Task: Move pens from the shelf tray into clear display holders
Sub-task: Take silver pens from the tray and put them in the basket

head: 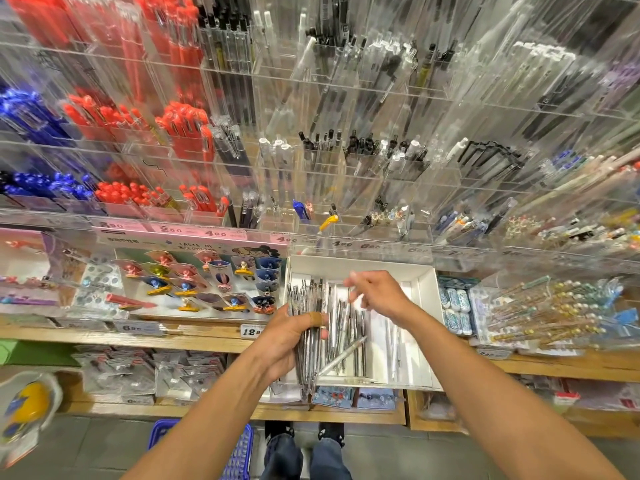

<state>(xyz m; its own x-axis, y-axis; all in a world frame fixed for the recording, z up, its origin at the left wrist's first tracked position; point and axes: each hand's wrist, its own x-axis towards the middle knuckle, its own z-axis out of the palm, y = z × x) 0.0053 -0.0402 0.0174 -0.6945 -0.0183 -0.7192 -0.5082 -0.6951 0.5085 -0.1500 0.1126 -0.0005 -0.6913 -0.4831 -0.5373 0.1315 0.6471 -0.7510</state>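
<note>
Left hand (pixel 289 336) fingers wrap a bundle of pens (pixel 308 327), light, stiff, slick, best gripped mid-barrel; right hand (pixel 377 294) fingers blurred, state unclear.

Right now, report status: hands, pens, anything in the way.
Left hand grips a bundle of pens over the white tray. Right hand above the tray, blurred, grip unclear. More pens loose in tray. Holders above, nothing blocking.

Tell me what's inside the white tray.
Loose silver pens lie in the white tray, most along its left side. The left hand grips a bundle and the right hand hovers above, covering some of them.
</note>
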